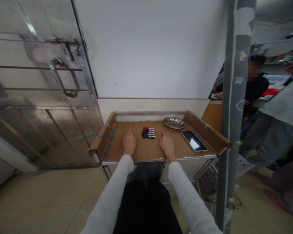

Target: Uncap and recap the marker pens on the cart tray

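Observation:
My left hand (129, 143) rests palm down on the brown cardboard (122, 128), holding nothing, its fingers slightly apart. Across from it, my right hand (166, 145) lies palm down in the same way, with nothing in it. Between the two hands, several marker pens are lined up in a short stack of rows. The farthest is a red marker (146, 128); nearer to me are black markers (146, 134) with silvery ends to the right. Neither hand touches them. To the right of my right hand lies a phone (194, 140), screen up. A shiny metal bowl (174, 122) stands behind it.
Raised cardboard sides (205, 128) border the tabletop left and right. A white wall (148, 52) rises behind it. On the left is a metal door (39, 84) with a handle. A grey pole (229, 113) stands at right, with other people (280, 110) beyond it.

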`<state>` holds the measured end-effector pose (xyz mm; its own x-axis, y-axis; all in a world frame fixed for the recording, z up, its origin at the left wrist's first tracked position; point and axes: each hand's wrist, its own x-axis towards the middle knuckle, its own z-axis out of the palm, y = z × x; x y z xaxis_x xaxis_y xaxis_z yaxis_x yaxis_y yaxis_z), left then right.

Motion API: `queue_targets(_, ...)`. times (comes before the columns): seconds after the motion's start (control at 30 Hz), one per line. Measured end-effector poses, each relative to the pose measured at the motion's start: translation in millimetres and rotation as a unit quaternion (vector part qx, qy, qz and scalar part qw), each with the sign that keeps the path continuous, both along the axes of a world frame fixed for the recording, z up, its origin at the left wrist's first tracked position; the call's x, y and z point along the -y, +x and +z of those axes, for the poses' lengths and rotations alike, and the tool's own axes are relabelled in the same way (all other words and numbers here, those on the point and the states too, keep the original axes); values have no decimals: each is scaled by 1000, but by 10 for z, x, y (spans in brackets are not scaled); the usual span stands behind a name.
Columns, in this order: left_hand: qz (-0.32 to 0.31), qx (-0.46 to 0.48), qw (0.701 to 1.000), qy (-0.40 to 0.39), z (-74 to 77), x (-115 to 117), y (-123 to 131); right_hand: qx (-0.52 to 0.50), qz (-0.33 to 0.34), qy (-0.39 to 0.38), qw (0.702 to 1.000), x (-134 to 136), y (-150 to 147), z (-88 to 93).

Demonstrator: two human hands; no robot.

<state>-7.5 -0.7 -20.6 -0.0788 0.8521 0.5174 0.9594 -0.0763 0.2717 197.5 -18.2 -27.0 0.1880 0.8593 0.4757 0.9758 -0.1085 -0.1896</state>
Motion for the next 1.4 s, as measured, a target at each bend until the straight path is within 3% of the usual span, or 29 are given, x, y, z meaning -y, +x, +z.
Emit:
queue_targets(0.3,-12,10,1000,-25,23,7,-11,7,4,17,1000,0,6,-5)
queue_targets(0.8,-16,32,999,-7,24,24,1,-27,8,-24,999,19,-16,60)
queue_targets(0.87,-51,56,997,-4,57,30,13,-23,8,-26,999,23,-24,74)
queue_targets(0.97,-193,97,976,-1,103,41,39,-22,32,-5,999,29,-41,107)
queue_targets(1.07,-315,116,942,-28,120,48,65,-26,137,27,990,27,-58,140)
queue_targets(1.17,-340,117,931,-53,110,33,80,-29,228,34,973,1,-67,143)
queue_targets(1.4,-357,115,925,-65,97,-52,104,-25,238,-7,971,-122,-52,71)
